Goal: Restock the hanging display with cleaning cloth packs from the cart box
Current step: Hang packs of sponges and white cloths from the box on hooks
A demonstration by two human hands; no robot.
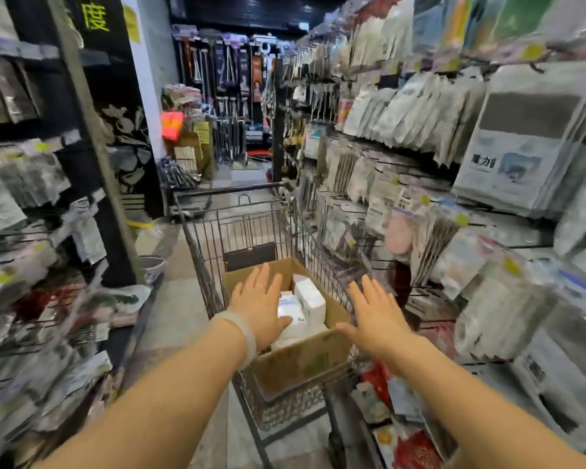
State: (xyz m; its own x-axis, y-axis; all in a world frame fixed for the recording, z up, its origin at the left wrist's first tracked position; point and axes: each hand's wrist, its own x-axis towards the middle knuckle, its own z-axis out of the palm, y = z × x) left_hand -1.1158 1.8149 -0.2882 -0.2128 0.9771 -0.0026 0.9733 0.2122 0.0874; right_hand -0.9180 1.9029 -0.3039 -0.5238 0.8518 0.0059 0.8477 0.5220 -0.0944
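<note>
A brown cardboard box (305, 357) sits in the near end of a wire shopping cart (237, 231). White cleaning cloth packs (307, 301) lie inside the box. My left hand (259, 304) hovers flat over the box's left side, fingers spread, holding nothing; a pale bracelet circles its wrist. My right hand (378, 314) is stretched out above the box's right rim, also spread and empty. The hanging display (420, 137) of bagged packs runs along the right wall on hooks.
Hanging goods (21, 204) fill the left side of the narrow aisle too. A black pillar (92, 137) stands at left. More racks (227, 96) close off the far end. Red and blue packs (396, 401) hang low beside the cart at right.
</note>
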